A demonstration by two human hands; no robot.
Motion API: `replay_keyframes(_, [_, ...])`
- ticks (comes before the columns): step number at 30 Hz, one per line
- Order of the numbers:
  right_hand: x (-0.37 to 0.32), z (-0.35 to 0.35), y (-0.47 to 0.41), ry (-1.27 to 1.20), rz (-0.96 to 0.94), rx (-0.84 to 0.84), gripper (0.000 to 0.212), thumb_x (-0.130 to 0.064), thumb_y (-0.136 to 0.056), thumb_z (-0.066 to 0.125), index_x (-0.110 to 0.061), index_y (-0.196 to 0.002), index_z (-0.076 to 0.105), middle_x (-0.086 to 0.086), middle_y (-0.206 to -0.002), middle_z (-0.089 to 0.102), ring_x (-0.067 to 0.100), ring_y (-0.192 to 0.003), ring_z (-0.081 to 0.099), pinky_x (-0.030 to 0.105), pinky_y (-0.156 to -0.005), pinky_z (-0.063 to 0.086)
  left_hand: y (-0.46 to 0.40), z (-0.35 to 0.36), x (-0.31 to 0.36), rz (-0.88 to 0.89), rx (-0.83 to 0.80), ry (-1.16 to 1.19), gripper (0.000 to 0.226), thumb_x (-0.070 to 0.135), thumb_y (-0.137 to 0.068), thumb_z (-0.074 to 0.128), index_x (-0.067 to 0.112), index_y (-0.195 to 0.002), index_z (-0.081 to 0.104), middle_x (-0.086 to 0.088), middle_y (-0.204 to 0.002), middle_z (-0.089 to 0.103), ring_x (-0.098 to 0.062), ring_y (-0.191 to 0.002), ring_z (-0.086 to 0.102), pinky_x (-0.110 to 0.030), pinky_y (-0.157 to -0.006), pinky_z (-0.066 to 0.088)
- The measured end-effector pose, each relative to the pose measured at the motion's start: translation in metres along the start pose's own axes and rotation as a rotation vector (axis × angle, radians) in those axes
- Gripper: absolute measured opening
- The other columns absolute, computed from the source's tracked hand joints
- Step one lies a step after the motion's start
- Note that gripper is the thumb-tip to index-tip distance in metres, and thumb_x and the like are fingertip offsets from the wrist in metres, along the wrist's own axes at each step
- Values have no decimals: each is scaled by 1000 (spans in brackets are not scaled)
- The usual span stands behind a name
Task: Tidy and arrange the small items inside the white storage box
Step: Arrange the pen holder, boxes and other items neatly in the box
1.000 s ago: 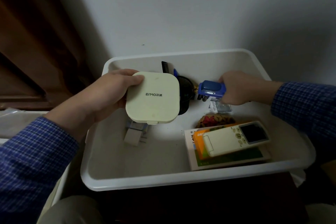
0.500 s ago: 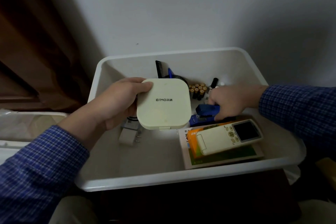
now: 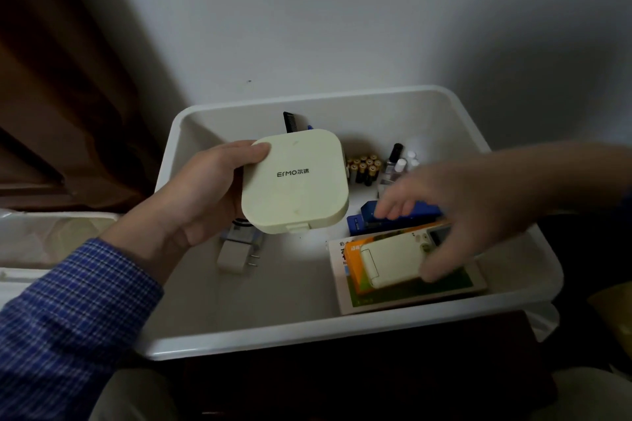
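Observation:
The white storage box (image 3: 273, 338) stands against the wall. My left hand (image 3: 201, 195) holds a cream square case (image 3: 294, 181) above the box's left half. My right hand (image 3: 458, 212), blurred and with fingers spread, hovers empty over the blue stapler (image 3: 362, 220) and the cream remote (image 3: 390, 261). The stapler lies on the box floor just behind the remote. The remote rests on an orange packet (image 3: 354, 267) and a flat green-and-white card (image 3: 410, 290).
A cluster of batteries (image 3: 364, 167) and small bottles (image 3: 398, 161) stand at the back. A black comb (image 3: 290, 122) leans on the back wall. A white plug adapter (image 3: 234, 258) lies under the case. A brown curtain hangs at left.
My right hand carried the blue stapler from the back down beside the remote, let it go, and now hovers open. The cream case stayed held in my left hand.

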State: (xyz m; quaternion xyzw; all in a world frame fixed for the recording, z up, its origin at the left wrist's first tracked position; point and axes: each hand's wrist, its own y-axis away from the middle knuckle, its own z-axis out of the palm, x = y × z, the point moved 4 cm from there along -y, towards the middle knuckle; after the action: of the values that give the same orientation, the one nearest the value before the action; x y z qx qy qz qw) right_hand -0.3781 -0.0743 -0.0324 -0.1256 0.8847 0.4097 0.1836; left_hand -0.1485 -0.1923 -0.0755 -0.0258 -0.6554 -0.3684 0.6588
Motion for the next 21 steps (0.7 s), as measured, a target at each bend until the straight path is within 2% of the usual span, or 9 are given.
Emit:
replay_keyframes(3, [-1, 24, -10, 184, 20, 11, 65, -50, -78, 78, -38, -133, 45, -19, -112, 56, 1, -98, 56, 17, -80, 48, 2, 3, 0, -14, -5, 30, 36, 22, -100, 45, 9, -127, 64, -11, -124, 70, -35, -120, 62, -56, -107, 42])
replay_keyframes(7, [2, 25, -15, 221, 26, 116, 35, -47, -78, 75, -37, -105, 54, -13, -90, 60, 1, -77, 58, 18, -62, 45, 3, 9, -2, -66, -64, 23, 39, 22, -101, 43, 6, -131, 61, -16, -127, 67, -37, -121, 61, -54, -106, 43])
replay_keyframes(9, [5, 24, -15, 208, 20, 166, 25, -45, -77, 74, -32, -91, 57, -8, -79, 61, 6, -67, 58, 25, -56, 46, 5, 14, -4, -106, -105, 33, 38, 23, -100, 44, 7, -130, 62, -15, -124, 69, -33, -114, 66, -45, -92, 55])
replay_keyframes(11, [7, 23, -13, 189, 38, 182, 24, -44, -75, 75, -30, -87, 58, -6, -77, 62, 8, -66, 59, 30, -57, 49, 7, 21, -5, -139, -157, 32, 37, 23, -98, 49, 7, -128, 64, -15, -122, 70, -27, -106, 70, -36, -73, 61])
replay_keyframes(12, [8, 21, -10, 180, 59, 196, 24, -43, -74, 75, -31, -86, 57, -7, -77, 62, 8, -66, 59, 29, -58, 49, 7, 25, -5, -147, -186, 32, 37, 23, -95, 52, 6, -126, 64, -17, -123, 69, -27, -105, 70, -36, -71, 62])
replay_keyframes(14, [14, 12, 1, 136, 130, 267, 27, -41, -72, 75, -33, -88, 54, -9, -79, 60, 4, -66, 59, 20, -55, 48, 7, 33, -4, -150, -225, 18, 41, 23, -89, 58, 5, -126, 65, -21, -128, 65, -30, -110, 60, -40, -81, 62])
replay_keyframes(16, [24, -1, 17, 26, 226, 346, 30, -42, -72, 75, -33, -91, 53, -10, -80, 60, 1, -66, 60, 15, -51, 45, 5, 41, -1, -138, -247, -3, 43, 22, -87, 60, 4, -126, 64, -21, -128, 65, -34, -114, 59, -38, -84, 60])
replay_keyframes(19, [36, -23, 39, -129, 309, 470, 31, -49, -68, 70, -30, -89, 56, -3, -81, 65, 8, -66, 63, 21, -51, 44, 3, 49, 8, -101, -283, 17, 45, 22, -87, 61, 1, -126, 64, -19, -123, 68, -34, -111, 64, -35, -80, 61])
replay_keyframes(21, [45, -37, 50, -246, 311, 622, 34, -48, -66, 69, -22, -86, 62, 3, -74, 68, 17, -64, 65, 25, -44, 44, 0, 52, 15, -64, -311, 2, 46, 24, -88, 62, 1, -128, 63, -19, -123, 68, -31, -107, 67, -33, -77, 61])
